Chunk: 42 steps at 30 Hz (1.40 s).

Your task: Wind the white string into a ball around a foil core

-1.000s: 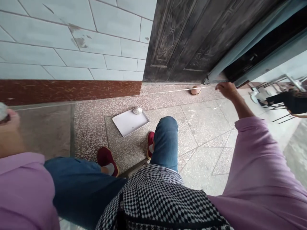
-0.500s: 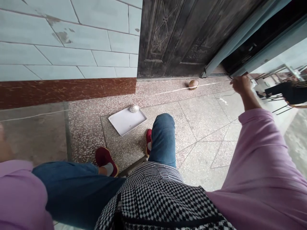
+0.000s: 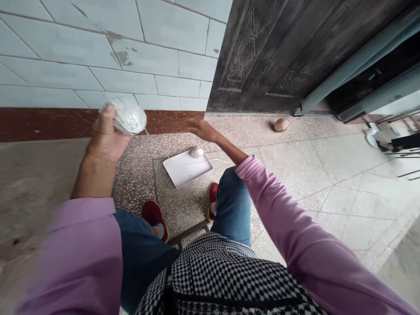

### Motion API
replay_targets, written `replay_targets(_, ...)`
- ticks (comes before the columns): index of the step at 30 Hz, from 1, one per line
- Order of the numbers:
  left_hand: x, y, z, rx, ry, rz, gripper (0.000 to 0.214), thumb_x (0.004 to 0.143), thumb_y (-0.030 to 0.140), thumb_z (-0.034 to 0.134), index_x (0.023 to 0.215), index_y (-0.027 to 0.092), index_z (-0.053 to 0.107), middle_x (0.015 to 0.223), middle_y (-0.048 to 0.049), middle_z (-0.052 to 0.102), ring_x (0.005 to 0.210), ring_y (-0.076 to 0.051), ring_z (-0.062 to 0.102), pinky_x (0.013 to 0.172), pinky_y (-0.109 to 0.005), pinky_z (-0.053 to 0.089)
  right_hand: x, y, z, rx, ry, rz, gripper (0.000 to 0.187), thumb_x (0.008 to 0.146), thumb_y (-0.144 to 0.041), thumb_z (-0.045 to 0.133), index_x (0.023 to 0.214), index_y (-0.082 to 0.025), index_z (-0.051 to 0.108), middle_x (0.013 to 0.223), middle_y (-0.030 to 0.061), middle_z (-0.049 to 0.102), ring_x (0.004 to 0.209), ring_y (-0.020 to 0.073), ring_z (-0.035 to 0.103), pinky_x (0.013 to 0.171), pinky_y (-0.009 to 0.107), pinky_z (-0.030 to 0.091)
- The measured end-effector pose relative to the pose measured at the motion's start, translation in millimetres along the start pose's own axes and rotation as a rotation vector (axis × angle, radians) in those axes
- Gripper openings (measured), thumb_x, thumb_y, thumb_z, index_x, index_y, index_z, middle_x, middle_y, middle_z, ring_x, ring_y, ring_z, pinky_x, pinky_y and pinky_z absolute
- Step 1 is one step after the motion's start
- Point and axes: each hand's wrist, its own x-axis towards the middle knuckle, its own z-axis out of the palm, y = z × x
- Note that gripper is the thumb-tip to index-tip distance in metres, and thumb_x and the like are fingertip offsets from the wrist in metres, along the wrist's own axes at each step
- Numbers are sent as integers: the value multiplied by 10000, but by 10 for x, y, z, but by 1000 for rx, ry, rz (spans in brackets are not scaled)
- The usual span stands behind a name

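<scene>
My left hand [image 3: 106,133] is raised at the left, fingers wrapped round a white ball of thread [image 3: 129,115]. My right hand [image 3: 201,128] is out in front above the floor, fingers pinched together; a thin white thread [image 3: 215,160] trails beneath it towards the tray. On the floor a white tray [image 3: 187,168] lies flat, and a smaller white ball [image 3: 197,152] rests on its far edge. Both arms wear purple sleeves. My knees in blue jeans and red shoes [image 3: 154,217] are below.
A pale tiled wall [image 3: 98,57] with a red skirting runs along the left. A dark carved door [image 3: 278,52] stands at the back right, a brown rounded object [image 3: 281,124] on the floor before it. Chair legs and a dark-clothed person show at the far right edge.
My right hand swung from the far right by the door to the middle above the tray. My left hand came in from the left edge with the ball. The taut thread slackened.
</scene>
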Motion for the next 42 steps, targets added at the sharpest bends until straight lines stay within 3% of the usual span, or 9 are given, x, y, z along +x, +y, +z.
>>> replay_targets(4,17,-111,102,-78,-28,-5,1035,811,1075,1040,1316,235,708,1513,-44,859,1788,-462,505,1488,-643,575,548,-223,915,379,-89,-95,444,1261,-578,965,1113,-193,800,1056,17,830,1159,216,751,1127,355,657)
replay_targets(8,72,-134,32,-71,8,1,1057,880,1126,945,1363,222,690,1577,-76,842,1770,-455,539,1406,-540,608,460,-280,1187,424,-112,-91,657,1259,-839,844,1051,-227,728,793,-37,609,856,198,593,857,314,530)
replay_targets(11,157,-157,-50,-32,49,13,1063,895,1153,894,1352,222,660,1573,-83,838,1732,-443,567,1340,-489,611,211,-307,1108,286,-159,-195,592,1296,-748,821,1031,-224,747,866,-9,641,895,214,586,906,335,505)
replay_targets(17,228,-240,-256,125,141,35,957,797,818,1191,1302,177,691,1262,12,827,1377,-291,702,1319,-476,592,-235,-502,897,111,-324,-340,424,1336,-557,751,1029,-268,707,1048,46,769,996,290,699,1062,419,556)
replay_targets(21,105,-173,-245,317,-2,-82,1036,742,791,1245,1356,113,760,1164,7,823,1216,-274,698,1291,-493,620,-285,-597,532,87,-136,-365,417,1335,-543,770,1026,-269,705,1107,65,791,1091,303,725,1100,414,582)
replay_targets(26,-161,37,147,336,-266,-199,1059,758,855,1190,1402,100,823,1202,-55,870,1164,-293,730,1165,-463,652,-254,-524,169,-38,65,-312,399,1341,-472,778,1017,-258,686,1033,58,769,1041,273,689,1022,371,559)
replay_targets(29,-270,106,321,358,-453,-294,983,789,816,1165,1391,106,850,1224,-131,894,1079,-292,738,926,-398,611,-229,-399,141,-68,111,-307,418,1343,-499,770,1015,-257,679,995,55,750,1006,261,700,968,360,544)
replay_targets(32,-310,106,351,327,-555,-321,945,793,798,1142,1386,120,856,1168,-168,898,1083,-339,782,853,-399,601,-175,-295,175,-41,144,-310,488,1353,-578,717,986,-264,648,949,47,734,957,257,683,948,377,538)
replay_targets(42,-385,-60,348,121,-535,-302,877,738,639,1238,1358,153,850,1121,-139,882,1162,-385,837,905,-421,706,65,-252,326,51,80,-171,514,1333,-553,793,939,-256,651,923,33,720,1035,232,639,1006,367,507)
